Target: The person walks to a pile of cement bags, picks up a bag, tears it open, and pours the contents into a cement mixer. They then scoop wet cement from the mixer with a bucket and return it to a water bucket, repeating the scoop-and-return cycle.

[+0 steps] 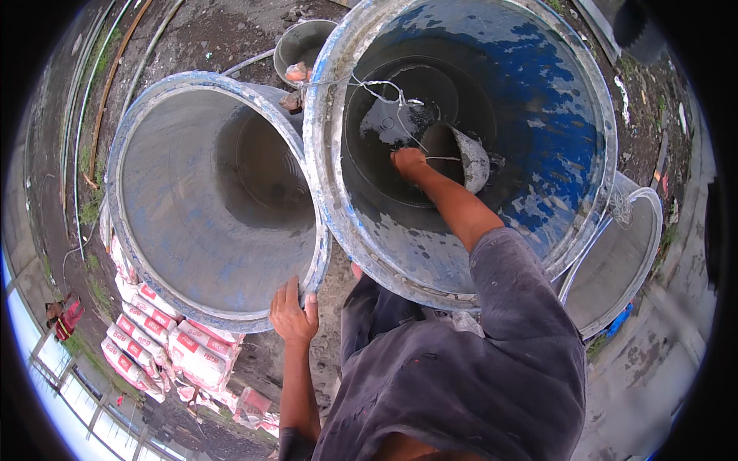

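My right arm reaches down into a large blue drum [565, 146] with worn, grey-crusted walls and dark water at its bottom. Deep inside, my right hand [410, 163] is closed around the thin wire handle of a grey bucket [474, 163]. The bucket lies tilted at the water, its mouth facing left. My left hand [294, 313] rests at the near rim of a second drum [177, 223], fingers stretched out and thumb apart. That drum holds murky brown water [269, 169] low down.
A twisted wire [384, 91] hangs over the blue drum's left rim. Behind the drums stands a small grey bucket [307, 44]; at right is another wide container [615, 261]. White-and-red sacks [196, 353] are stacked at lower left. Long pipes [115, 84] lie on the far-left ground.
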A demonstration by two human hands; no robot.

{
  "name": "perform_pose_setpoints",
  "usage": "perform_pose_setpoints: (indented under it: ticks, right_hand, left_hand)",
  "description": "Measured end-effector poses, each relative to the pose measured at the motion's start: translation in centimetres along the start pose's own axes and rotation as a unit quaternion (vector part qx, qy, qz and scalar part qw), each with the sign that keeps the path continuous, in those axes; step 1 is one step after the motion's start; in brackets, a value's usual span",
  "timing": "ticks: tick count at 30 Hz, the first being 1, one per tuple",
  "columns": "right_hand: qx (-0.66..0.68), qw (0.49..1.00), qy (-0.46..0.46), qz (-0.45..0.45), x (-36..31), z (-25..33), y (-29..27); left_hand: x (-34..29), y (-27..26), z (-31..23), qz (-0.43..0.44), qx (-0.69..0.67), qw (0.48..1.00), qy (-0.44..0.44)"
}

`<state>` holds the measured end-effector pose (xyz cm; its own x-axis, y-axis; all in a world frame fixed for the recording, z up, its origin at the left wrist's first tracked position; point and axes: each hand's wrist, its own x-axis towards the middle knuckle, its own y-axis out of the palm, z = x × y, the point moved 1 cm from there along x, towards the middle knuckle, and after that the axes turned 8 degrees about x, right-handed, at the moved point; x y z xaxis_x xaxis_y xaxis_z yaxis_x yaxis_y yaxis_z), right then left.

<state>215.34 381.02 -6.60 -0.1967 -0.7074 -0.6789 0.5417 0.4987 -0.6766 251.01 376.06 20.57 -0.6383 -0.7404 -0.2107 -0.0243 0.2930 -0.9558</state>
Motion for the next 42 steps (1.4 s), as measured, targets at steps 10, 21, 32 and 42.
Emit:
perform_pose_setpoints:
  ticks: [10,21,32,42]
  right_hand:
    - [0.1,0.994,-0.007,-0.049,5.4,5.3,5.2]
    - [0.124,0.991,-0.01,-0.054,6.4,4.9,4.7]
    - [0.342,0.91,0.024,-0.235,1.6,-0.6,-1.9]
    - [0.69,0.697,0.042,-0.193,-12.0,-2.0,-6.6]
  left_hand:
    - [0.2,0.3,0.2,0.024,-0.006,0.999,-0.023]
    - [0.3,0.1,0.0,-0.005,0.007,1.0,-0.017]
    - [-0.2,-0.3,-0.1,-0.025,0.019,0.999,-0.031]
    - [-1.3,-0.8,0.2,-0.055,0.006,0.997,-0.048]
